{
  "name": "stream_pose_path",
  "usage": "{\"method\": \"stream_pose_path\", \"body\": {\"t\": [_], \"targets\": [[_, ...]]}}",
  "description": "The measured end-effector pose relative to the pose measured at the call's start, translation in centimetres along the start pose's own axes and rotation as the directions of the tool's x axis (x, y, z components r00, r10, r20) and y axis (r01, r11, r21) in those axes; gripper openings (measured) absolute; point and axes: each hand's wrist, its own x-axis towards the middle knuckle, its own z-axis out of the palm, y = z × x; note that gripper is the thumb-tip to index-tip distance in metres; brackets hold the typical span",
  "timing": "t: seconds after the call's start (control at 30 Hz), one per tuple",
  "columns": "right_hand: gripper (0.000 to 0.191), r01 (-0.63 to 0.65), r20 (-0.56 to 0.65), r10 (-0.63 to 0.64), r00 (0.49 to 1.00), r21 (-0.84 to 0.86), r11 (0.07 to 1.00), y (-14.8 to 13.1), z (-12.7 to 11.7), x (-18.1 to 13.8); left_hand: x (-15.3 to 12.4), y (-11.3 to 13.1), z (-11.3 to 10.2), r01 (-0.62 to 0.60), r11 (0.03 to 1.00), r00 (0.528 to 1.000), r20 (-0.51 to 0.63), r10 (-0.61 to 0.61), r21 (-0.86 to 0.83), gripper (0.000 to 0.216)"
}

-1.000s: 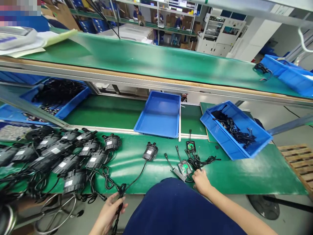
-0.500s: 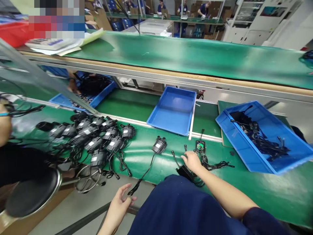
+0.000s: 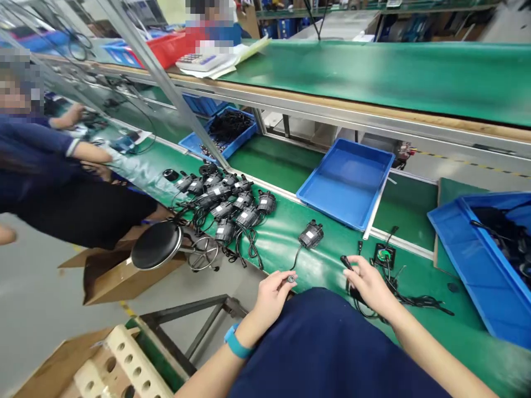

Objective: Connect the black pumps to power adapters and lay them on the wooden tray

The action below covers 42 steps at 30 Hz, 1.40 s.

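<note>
Between the thumb and fingers of my left hand (image 3: 274,293) is a round cable connector (image 3: 291,279), its open end facing me. Its cable runs up to a black pump-like unit (image 3: 311,235) with a white label, lying alone on the green bench. My right hand (image 3: 369,282) pinches a black cable plug (image 3: 345,261), which points up and left. Beside that hand lie a small black box with a green round face (image 3: 384,254) and several tangled black cables (image 3: 427,301). A dark body under my right hand is partly hidden.
Several similar black units (image 3: 224,207) crowd the bench on the left. A shallow blue tray (image 3: 346,182) stands behind; a blue bin (image 3: 468,249) with cables stands right. A round stool (image 3: 155,245), a cardboard box (image 3: 108,282) and another person (image 3: 62,166) are at left.
My view has turned left. My left hand has risen to the bench edge and taken hold of the connector. My right hand has lifted a cable plug.
</note>
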Motion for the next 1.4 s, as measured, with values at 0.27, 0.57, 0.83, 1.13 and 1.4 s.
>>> {"method": "stream_pose_path", "body": {"t": [0.27, 0.57, 0.83, 1.13, 1.4], "targets": [[0.027, 0.188, -0.041, -0.19, 0.981, -0.049, 0.981, -6.9, 1.3, -4.6, 3.7, 1.1, 1.3, -0.464, 0.886, 0.86, 0.242, 0.449, 0.005, 0.02], [0.027, 0.119, -0.1, -0.118, 0.988, 0.003, 0.993, -5.6, 1.8, -4.3, 4.9, 1.3, 1.7, -0.318, 0.944, 0.838, 0.439, 0.323, -0.087, 0.024], [0.025, 0.193, -0.081, -0.202, 0.976, -0.104, 0.976, -5.6, 2.5, -3.4, 5.3, 1.4, 1.9, -0.341, 0.929, 0.894, 0.255, 0.367, -0.141, 0.006], [0.023, 0.271, -0.119, -0.338, 0.934, -0.381, 0.884, -4.6, 2.8, -3.3, 5.4, 1.4, 2.0, -0.565, 0.802, 0.822, 0.217, 0.527, 0.191, 0.009], [0.023, 0.291, -0.115, -0.363, 0.925, -0.402, 0.868, -4.2, 2.8, -3.3, 5.3, 1.8, 2.2, -0.651, 0.717, 0.759, 0.248, 0.602, 0.25, 0.014]]}}
